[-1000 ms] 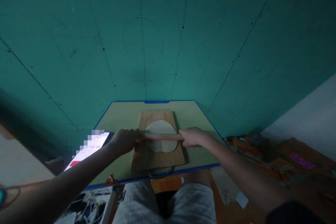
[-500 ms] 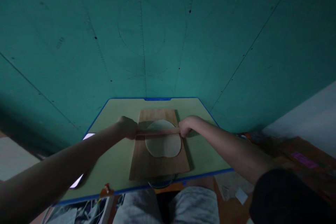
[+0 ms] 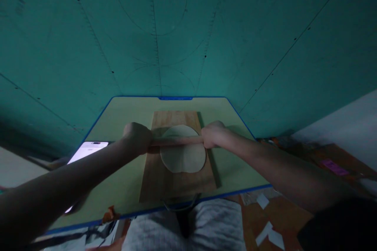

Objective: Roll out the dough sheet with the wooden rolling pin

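A wooden rolling pin [image 3: 176, 141] lies across a flat, roundish sheet of dough [image 3: 184, 159]. My left hand [image 3: 138, 137] is closed around the pin's left end, and my right hand [image 3: 212, 134] grips the right end. The pin crosses the upper half of the dough and tilts slightly, its right end a little farther from me. Under the dough is a wooden board [image 3: 159, 186], which overlaps the table's near edge closely. Both ends of the pin are hidden inside my fists.
The blue-edged table [image 3: 235, 168] backs onto a green wall [image 3: 182, 47]. A lit phone [image 3: 91, 147] lies on the left, partly behind my left forearm. An orange clip [image 3: 110, 215] sits at the front left edge. Paper scraps [image 3: 275, 239] lie on the floor at right.
The camera view has shifted, so the table sits higher and more of the phone shows. The rolling pin now slants slightly instead of lying nearly level. Both hands keep their hold on it.
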{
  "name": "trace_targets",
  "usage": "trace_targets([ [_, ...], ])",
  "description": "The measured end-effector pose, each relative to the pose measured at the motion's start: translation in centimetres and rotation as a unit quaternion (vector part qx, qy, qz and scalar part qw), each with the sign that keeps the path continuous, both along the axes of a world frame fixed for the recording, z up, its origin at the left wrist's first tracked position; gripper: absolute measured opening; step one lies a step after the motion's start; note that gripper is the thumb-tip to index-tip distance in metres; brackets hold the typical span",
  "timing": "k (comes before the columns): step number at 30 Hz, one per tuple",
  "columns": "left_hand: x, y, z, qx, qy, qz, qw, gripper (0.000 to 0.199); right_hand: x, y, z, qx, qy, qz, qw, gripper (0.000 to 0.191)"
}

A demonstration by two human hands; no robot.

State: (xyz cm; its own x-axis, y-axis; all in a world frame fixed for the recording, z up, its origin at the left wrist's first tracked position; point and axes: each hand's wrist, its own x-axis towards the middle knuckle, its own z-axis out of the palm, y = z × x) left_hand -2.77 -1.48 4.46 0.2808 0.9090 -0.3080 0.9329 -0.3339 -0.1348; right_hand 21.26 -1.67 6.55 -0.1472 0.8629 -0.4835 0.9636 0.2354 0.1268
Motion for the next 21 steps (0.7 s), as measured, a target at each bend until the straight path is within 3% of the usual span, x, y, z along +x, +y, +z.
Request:
trace_targets([
  [6, 0.7, -1.7, 1.1, 0.008, 0.042, 0.004, 0.999, 0.016, -0.7, -1.6, 1.0, 0.006, -0.077, 0.039, 0.996, 0.028],
  [14, 1.2, -3.4, 1.1, 0.044, 0.036, 0.022, 0.998, 0.024, -0.7, -2.9, 0.4, 0.068, -0.068, 0.025, 0.995, 0.03],
  [21, 0.4, -4.3, 0.1, 0.059, -0.051, 0.036, 0.996, 0.026, -0.4, -4.2, 0.1, 0.092, -0.052, 0.012, 0.994, 0.035],
])
